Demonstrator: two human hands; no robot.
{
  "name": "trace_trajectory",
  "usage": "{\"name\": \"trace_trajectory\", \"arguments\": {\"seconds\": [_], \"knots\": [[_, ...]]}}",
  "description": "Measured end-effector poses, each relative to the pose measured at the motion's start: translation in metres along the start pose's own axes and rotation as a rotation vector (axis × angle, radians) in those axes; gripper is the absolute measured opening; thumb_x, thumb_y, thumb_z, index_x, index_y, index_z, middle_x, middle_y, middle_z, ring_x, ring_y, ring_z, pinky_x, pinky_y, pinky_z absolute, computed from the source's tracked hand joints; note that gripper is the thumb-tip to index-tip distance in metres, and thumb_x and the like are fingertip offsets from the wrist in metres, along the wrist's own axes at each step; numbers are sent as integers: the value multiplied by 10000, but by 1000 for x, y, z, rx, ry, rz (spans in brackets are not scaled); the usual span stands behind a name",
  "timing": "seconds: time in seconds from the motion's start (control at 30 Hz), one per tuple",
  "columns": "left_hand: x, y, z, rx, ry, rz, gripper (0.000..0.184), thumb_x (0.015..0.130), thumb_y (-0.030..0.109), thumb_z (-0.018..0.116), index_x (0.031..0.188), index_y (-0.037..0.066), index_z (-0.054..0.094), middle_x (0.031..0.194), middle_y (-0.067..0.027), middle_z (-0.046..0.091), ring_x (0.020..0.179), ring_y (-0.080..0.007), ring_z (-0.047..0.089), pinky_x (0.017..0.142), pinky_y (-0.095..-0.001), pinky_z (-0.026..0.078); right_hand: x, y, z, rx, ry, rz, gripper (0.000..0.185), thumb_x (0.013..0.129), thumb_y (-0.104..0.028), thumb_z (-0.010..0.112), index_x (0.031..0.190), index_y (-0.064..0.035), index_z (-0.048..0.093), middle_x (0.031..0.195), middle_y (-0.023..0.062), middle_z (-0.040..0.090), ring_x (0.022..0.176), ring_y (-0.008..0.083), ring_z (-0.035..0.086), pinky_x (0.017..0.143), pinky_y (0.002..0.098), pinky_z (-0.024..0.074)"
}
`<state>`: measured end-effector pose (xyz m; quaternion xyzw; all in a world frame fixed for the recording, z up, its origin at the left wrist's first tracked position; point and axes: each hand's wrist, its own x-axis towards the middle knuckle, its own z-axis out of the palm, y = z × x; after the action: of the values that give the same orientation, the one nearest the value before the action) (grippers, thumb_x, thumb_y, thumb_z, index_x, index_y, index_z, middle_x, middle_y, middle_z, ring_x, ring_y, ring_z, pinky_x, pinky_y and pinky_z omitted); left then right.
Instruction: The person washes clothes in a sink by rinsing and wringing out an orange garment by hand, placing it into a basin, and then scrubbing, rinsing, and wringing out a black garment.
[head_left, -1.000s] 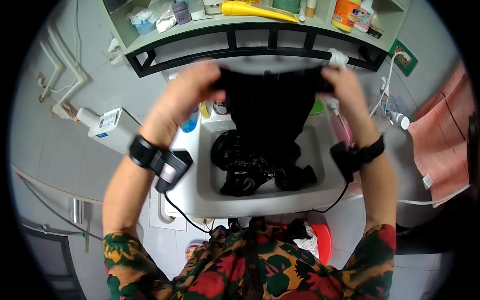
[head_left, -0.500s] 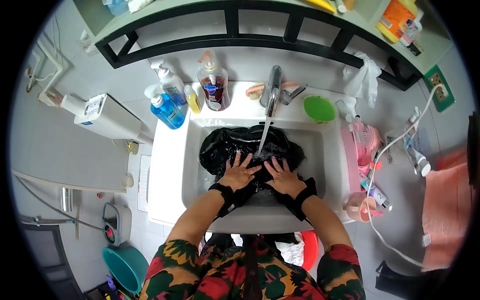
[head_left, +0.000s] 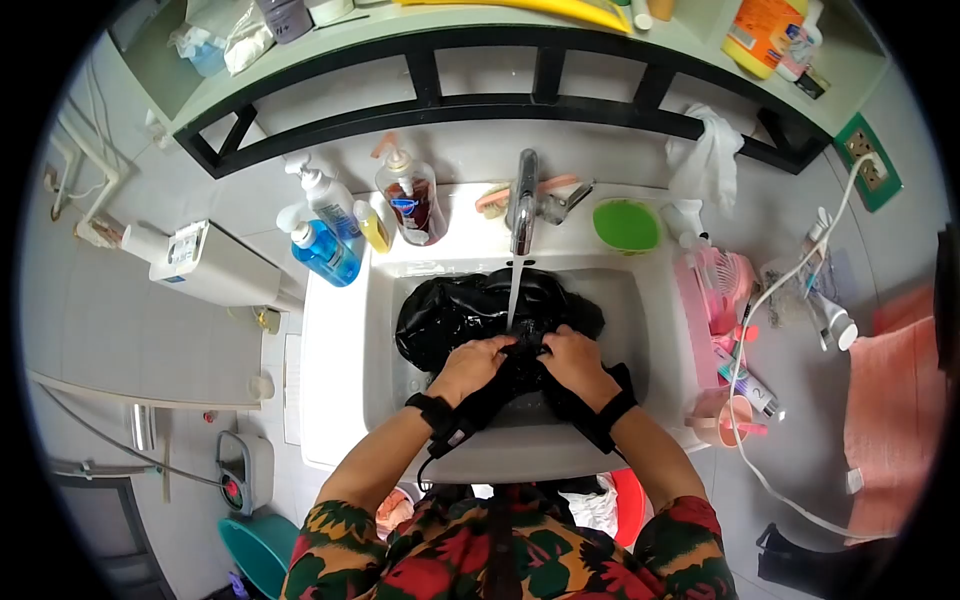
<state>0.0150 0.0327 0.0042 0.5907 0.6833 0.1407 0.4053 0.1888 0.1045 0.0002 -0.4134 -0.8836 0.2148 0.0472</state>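
the black cloth lies bunched in the sink, beneath the faucet, so the running water falls straight onto it. the left hand and right hand curl closed on its near folds, either side of the stream, apparently gripping so the water lands between them. the pump bottles stand on the back rim, probably to stay within reach.
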Motion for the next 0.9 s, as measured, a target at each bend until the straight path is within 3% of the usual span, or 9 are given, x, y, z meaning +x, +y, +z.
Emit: {"name": "trace_trajectory", "arguments": {"seconds": [0.13, 0.3, 0.33, 0.37, 0.43, 0.47, 0.6, 0.73, 0.9], "knots": [[3, 9, 16, -341, 157, 221, 347, 811, 132, 540, 1138, 24, 495, 1057, -215, 549, 964, -349, 540, 863, -321, 411, 12, -21, -23, 310, 133, 90, 186, 660, -198, 645, 760, -50, 594, 782, 134, 601, 690, 313, 579, 614, 388, 463], [-5, 21, -19, -722, 172, 102, 144, 832, 54, 509, 949, -12, 560, 811, -17, 581, 755, -85, 503, 711, -219, 412, 10, -23, -48, 1241, -111, 135, 373, 673, -163, 692, 983, -12, 553, 811, 47, 580, 672, 121, 533, 582, 275, 466], [-10, 28, -30, -692, 217, 160, 147, 830, 44, 499, 949, -16, 560, 809, -11, 577, 749, -81, 501, 707, -215, 412, 11, -15, -48, 1244, -127, 48, 605, 662, -141, 704, 1190, -17, 434, 1084, 98, 528, 917, 185, 533, 768, 294, 458], [-16, 36, -41, -663, 260, 215, 150, 828, 34, 489, 949, -19, 559, 808, -5, 574, 743, -78, 498, 703, -211, 412, 7, -13, -46, 1249, -132, 47, 605, 662, -141, 704, 1190, -17, 434, 1084, 98, 528, 917, 185, 533, 768, 294, 458], [-29, 64, -70, -784, 240, 235, 143, 842, 23, 480, 968, 15, 550, 850, 17, 572, 763, -57, 511, 699, -186, 422, 0, -16, -49, 965, -29, -172, 781, 654, -140, 710, 1303, -11, 294, 1285, 166, 380, 1178, 242, 383, 962, 320, 327], [-34, 76, -83, -854, 268, 263, 168, 840, 15, 469, 992, 25, 541, 869, 3, 587, 776, -73, 539, 702, -195, 442, 6, -8, -34, 1001, -125, -281, 860, 663, -140, 701, 1345, -1, 195, 1367, 199, 260, 1286, 264, 228, 1045, 332, 174], [-74, 136, -145, -874, 473, 385, 194, 835, 65, 491, 1013, 32, 561, 896, 8, 594, 849, -79, 532, 804, -205, 396, 33, 5, -42, 900, 114, 71, 803, 708, -171, 669, 1338, 4, 202, 1355, 207, 276, 1253, 295, 285, 1011, 369, 260], [-103, 160, -180, -883, 525, 487, 163, 848, 88, 491, 974, 17, 564, 865, 1, 591, 812, -51, 515, 740, -178, 388, 97, 36, -72, 1072, 333, 129, 724, 826, -292, 541, 1373, -49, 134, 1407, 118, 217, 1257, 257, 278, 975, 353, 290], [-120, 167, -188, -810, 594, 433, 148, 843, 109, 510, 941, 21, 578, 831, 19, 579, 775, -42, 500, 703, -172, 385, 127, 13, -99, 1229, 216, 53, 667, 862, -358, 472, 1384, -104, 144, 1415, 108, 207, 1260, 213, 272, 991, 349, 228]]}}
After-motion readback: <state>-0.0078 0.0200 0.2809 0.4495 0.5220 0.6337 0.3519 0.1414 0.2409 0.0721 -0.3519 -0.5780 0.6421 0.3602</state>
